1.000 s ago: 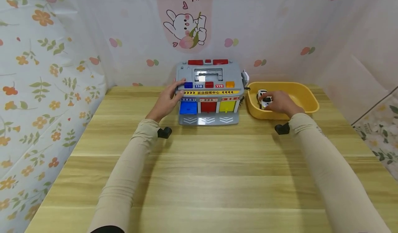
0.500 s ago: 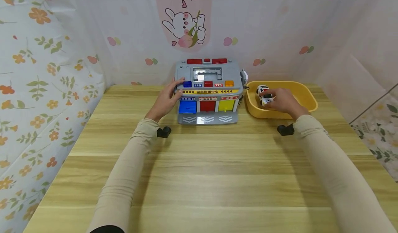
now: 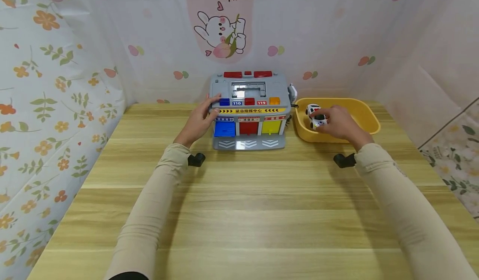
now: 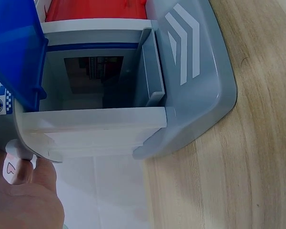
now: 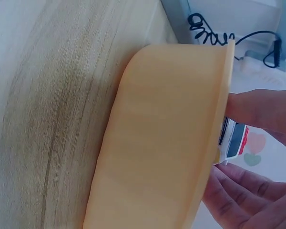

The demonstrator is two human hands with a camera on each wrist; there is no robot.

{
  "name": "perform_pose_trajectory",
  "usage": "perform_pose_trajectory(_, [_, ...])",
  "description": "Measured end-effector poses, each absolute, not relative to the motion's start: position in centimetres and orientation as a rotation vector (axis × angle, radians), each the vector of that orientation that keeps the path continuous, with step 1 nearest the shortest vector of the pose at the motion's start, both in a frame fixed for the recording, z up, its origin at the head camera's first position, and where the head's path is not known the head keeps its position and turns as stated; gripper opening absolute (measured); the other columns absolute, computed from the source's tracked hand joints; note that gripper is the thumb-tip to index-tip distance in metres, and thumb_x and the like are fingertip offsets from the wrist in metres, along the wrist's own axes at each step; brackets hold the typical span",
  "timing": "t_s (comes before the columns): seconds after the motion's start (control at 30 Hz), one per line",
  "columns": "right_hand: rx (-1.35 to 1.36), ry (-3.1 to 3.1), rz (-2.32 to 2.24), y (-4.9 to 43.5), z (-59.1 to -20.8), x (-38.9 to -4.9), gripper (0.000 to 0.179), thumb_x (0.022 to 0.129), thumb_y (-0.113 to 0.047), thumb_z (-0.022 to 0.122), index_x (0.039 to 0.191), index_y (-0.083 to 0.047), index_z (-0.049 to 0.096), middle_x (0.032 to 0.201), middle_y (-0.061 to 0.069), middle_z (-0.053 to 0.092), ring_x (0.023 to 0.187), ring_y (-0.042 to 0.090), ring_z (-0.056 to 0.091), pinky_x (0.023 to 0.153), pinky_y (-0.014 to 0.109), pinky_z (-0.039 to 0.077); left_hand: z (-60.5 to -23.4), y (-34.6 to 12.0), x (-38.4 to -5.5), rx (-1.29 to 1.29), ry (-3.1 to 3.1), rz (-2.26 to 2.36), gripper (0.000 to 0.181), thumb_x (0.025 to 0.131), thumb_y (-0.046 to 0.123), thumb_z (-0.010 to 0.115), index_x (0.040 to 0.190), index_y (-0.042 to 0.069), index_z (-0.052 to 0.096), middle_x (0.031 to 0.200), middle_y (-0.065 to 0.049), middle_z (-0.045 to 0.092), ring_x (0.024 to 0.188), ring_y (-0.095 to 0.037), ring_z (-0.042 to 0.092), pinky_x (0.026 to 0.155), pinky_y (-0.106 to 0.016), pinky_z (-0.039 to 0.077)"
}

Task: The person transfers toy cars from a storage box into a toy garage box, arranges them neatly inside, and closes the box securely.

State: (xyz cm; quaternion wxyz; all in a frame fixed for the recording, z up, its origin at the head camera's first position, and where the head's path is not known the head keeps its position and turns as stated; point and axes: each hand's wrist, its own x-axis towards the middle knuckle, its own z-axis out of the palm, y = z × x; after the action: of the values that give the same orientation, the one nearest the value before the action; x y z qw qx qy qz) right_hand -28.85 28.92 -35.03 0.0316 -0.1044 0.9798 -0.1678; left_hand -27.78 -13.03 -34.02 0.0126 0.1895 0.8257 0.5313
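In the head view, a grey toy emergency station stands at the back of the table. My left hand holds the left corner of its roof, thumb in front and index finger on top. Its blue door is lifted in the left wrist view, showing a hollow bay behind. To the right, my right hand reaches over a yellow basin and pinches a white toy car with a dark windshield. The right wrist view shows the toy car between thumb and fingers, partly hidden behind the basin's rim.
Beside the lifted blue door are a red door and a yellow door, both down. A coiled black cord hangs near the station's right end. Patterned cloth hangs behind the wood-grain table.
The toy car has turned and shifted slightly within the basin in my right hand, and the right wrist has moved a little to the right. My left hand stays on the station.
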Motion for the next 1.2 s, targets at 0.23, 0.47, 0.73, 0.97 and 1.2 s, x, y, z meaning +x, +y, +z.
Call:
perform_pose_trajectory(0.23, [-0.304,3.03,-0.558,28.9,-34.7,-27.8,0.045,0.087,-0.018,0.075,0.131,-0.009,0.065,0.103,0.022,0.052,0.092,0.033,0.045,0.071,0.037,0.035,-33.9,-13.0,-27.7,0.58,2.569,1.647,0.049,0.107,0.017,0.043,0.154,0.006,0.037,0.168,-0.004,0.025,0.16,-0.029,0.001,0.13,-0.043,0.015])
perform_pose_trajectory(0.47, [-0.329,3.07,-0.597,28.5,-34.0,-26.7,0.046,0.087,-0.018,0.077,0.13,-0.009,0.066,0.106,0.023,0.054,0.093,0.033,0.048,0.073,0.038,0.037,-34.1,-13.1,-27.8,0.568,2.55,1.665,0.048,0.107,0.016,0.044,0.154,0.007,0.037,0.168,-0.003,0.025,0.16,-0.028,0.0,0.13,-0.043,0.015])
perform_pose_trajectory(0.73, [-0.396,3.128,-0.581,27.7,-33.7,-24.9,0.046,0.085,-0.016,0.078,0.129,-0.013,0.068,0.107,0.023,0.054,0.093,0.034,0.052,0.074,0.04,0.039,-34.2,-13.3,-27.9,0.549,2.5,1.726,0.047,0.107,0.017,0.045,0.153,0.008,0.039,0.168,0.0,0.026,0.16,-0.022,-0.001,0.13,-0.042,0.015])
perform_pose_trajectory(0.97, [-0.404,3.144,-0.585,26.8,-33.5,-23.2,0.047,0.084,-0.013,0.077,0.13,-0.014,0.068,0.108,0.022,0.052,0.094,0.036,0.052,0.071,0.037,0.041,-34.1,-13.3,-27.9,0.549,2.525,1.688,0.048,0.107,0.019,0.046,0.154,0.01,0.039,0.167,0.001,0.027,0.16,-0.022,0.0,0.13,-0.043,0.016])
perform_pose_trajectory(1.2, [-0.477,3.153,-0.571,25.5,-33.3,-21.5,0.046,0.082,-0.012,0.079,0.127,-0.014,0.07,0.105,0.019,0.053,0.088,0.03,0.049,0.068,0.033,0.041,-34.2,-13.3,-28.0,0.539,2.528,1.677,0.048,0.107,0.021,0.046,0.154,0.011,0.039,0.167,0.003,0.027,0.16,-0.021,0.0,0.13,-0.042,0.016])
